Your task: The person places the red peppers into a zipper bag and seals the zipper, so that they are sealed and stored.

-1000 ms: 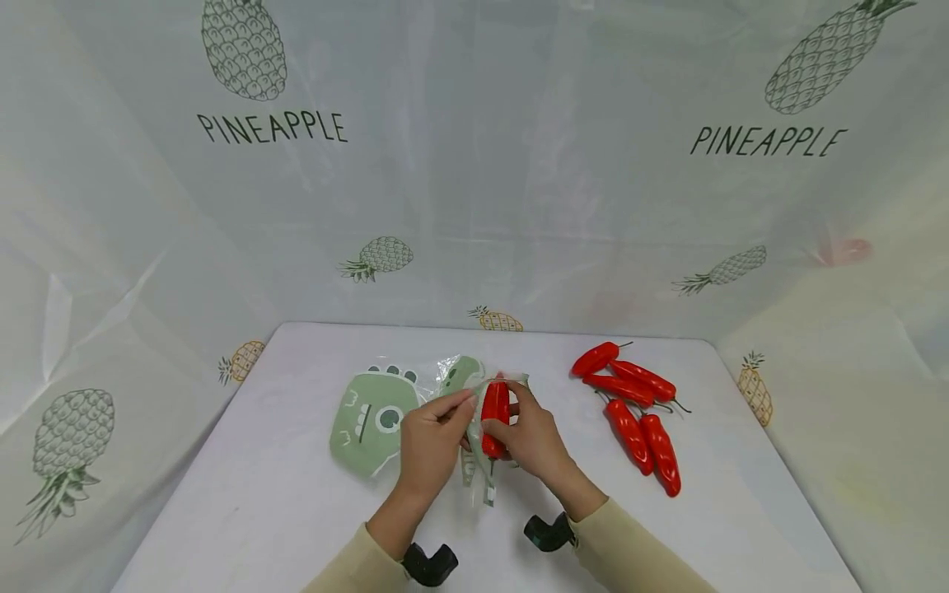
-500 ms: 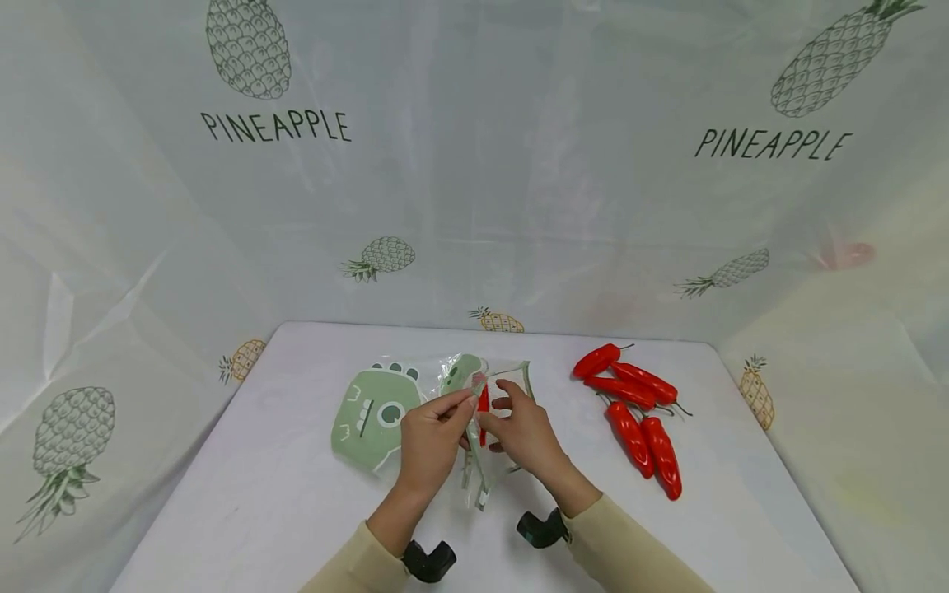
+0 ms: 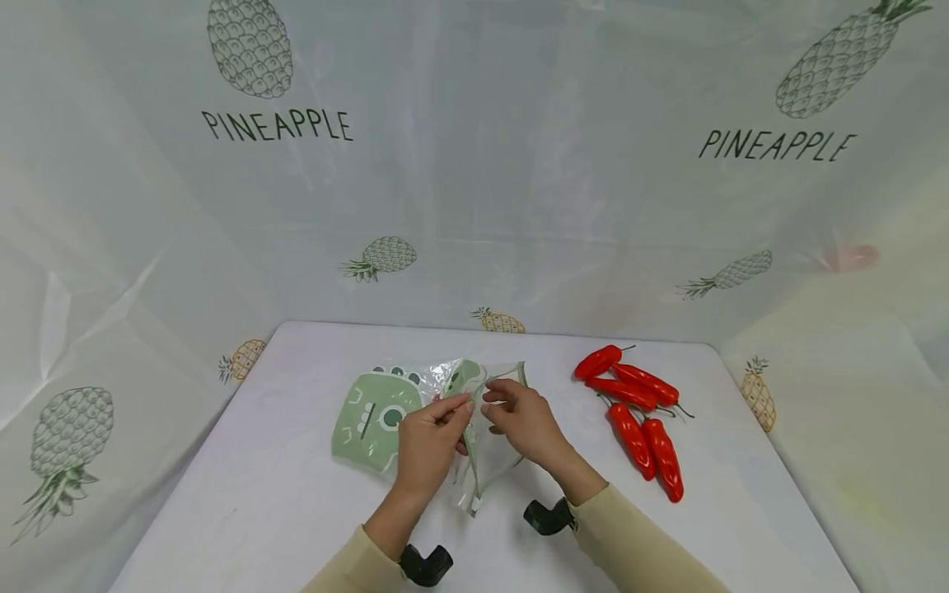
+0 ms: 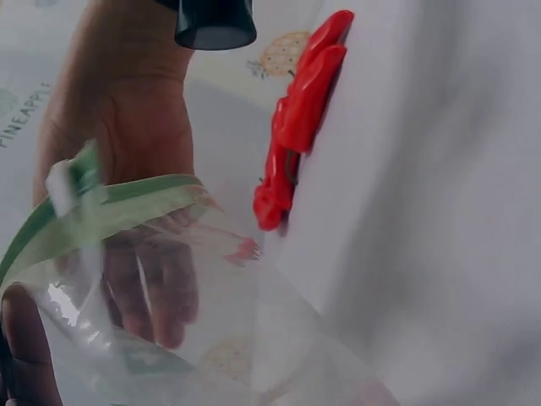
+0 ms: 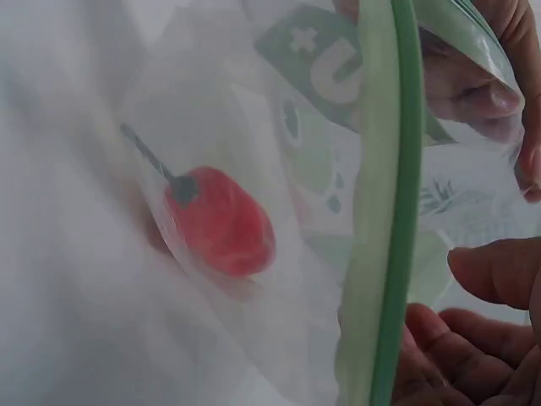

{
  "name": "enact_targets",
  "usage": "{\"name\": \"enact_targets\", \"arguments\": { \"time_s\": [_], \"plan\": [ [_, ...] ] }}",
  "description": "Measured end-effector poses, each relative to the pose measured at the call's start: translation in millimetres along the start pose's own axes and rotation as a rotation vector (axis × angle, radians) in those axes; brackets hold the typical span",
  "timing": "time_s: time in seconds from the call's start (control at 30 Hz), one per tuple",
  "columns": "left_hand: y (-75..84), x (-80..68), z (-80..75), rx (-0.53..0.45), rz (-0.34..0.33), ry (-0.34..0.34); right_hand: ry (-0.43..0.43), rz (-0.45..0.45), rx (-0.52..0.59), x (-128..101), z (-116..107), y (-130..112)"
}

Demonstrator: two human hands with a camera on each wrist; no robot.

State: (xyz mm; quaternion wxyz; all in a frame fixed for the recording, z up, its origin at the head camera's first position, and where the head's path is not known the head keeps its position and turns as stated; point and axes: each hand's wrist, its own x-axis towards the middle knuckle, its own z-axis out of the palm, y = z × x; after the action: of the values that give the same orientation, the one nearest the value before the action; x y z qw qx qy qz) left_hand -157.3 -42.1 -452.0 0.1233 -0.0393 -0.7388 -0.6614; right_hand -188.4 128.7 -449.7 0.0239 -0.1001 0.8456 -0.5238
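White table (image 3: 259, 494): both hands (image 3: 474, 424) pinch bag (image 3: 485, 461) mouth.

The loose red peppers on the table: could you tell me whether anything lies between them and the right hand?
Nothing visible does. The right hand pinches the clear bag at its green-edged mouth, and only bare table lies between it and the loose red peppers to its right.
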Motion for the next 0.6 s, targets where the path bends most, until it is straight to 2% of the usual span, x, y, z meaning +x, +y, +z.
{"name": "enact_targets", "arguments": {
  "time_s": [0.1,0.2,0.4,0.6],
  "plan": [
    [-2.2,0.9,0.5,0.007,-0.003,0.005,-0.045,0.0,0.034,-2,-3,1],
    [-5.5,3.4,1.3,0.015,-0.014,0.012,-0.052,0.017,0.052,-9,-10,2],
    [-11.3,5.1,2.2,0.012,-0.042,0.021,0.001,0.055,0.071,-25,-40,13],
    [-13.2,5.6,1.3,-0.006,-0.044,0.021,0.097,0.124,-0.033,-40,-85,29]
  ]
}}
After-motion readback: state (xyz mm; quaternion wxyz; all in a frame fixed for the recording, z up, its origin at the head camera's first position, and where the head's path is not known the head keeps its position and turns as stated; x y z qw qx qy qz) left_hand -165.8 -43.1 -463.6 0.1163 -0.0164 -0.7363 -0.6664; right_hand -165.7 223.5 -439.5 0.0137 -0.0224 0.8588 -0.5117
